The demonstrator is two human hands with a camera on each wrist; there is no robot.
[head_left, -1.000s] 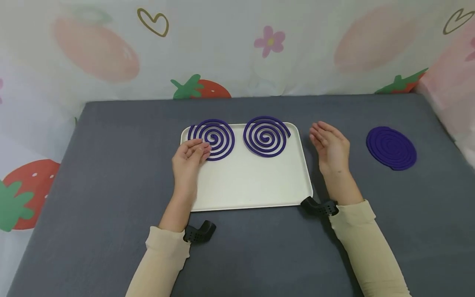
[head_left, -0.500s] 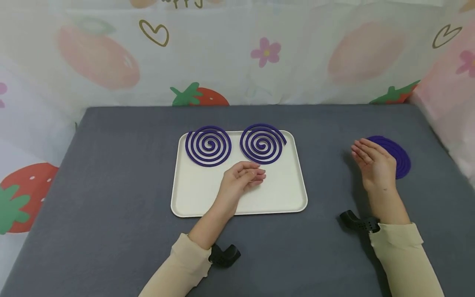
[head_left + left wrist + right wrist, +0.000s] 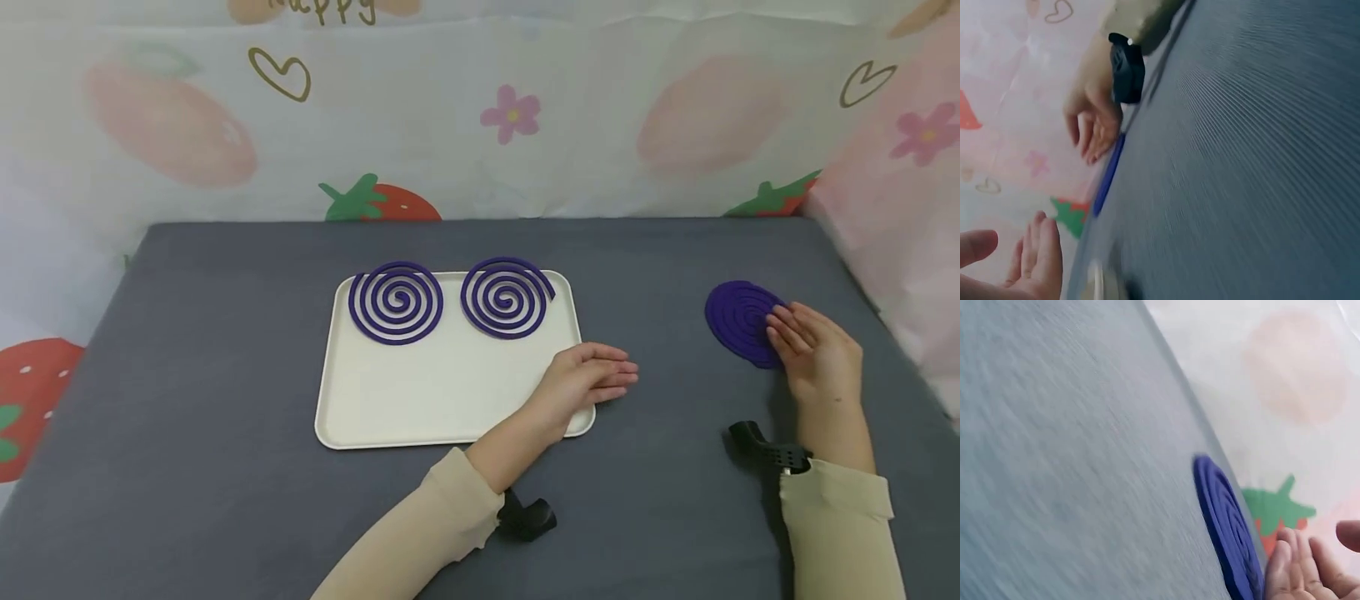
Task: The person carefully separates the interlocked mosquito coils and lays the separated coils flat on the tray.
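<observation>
Two dark purple mosquito coils with open spirals, a left coil (image 3: 396, 341) and a right coil (image 3: 504, 335), lie at the back of a white tray (image 3: 420, 400) and overlap its far rim. A tightly nested mosquito coil (image 3: 735, 321) lies flat on the table to the right. My right hand (image 3: 825, 358) is at its right edge, fingertips overlapping it in the head view; whether they touch is unclear. In the right wrist view the coil (image 3: 1225, 531) lies beside loosely bent fingers. My left hand (image 3: 573, 383) hovers over the tray's right edge, fingers extended, holding nothing.
A grey cloth-covered table (image 3: 187, 400) runs under everything. Behind it hangs a white curtain (image 3: 585, 100) printed with strawberries, hearts and flowers. Black wrist cameras, such as the left wrist mount (image 3: 528, 518), stick out beneath the forearms.
My left hand has swept right across the tray from the left coil. My right hand has moved right, past the tray, across to the far side of the nested coil. The coils stay put.
</observation>
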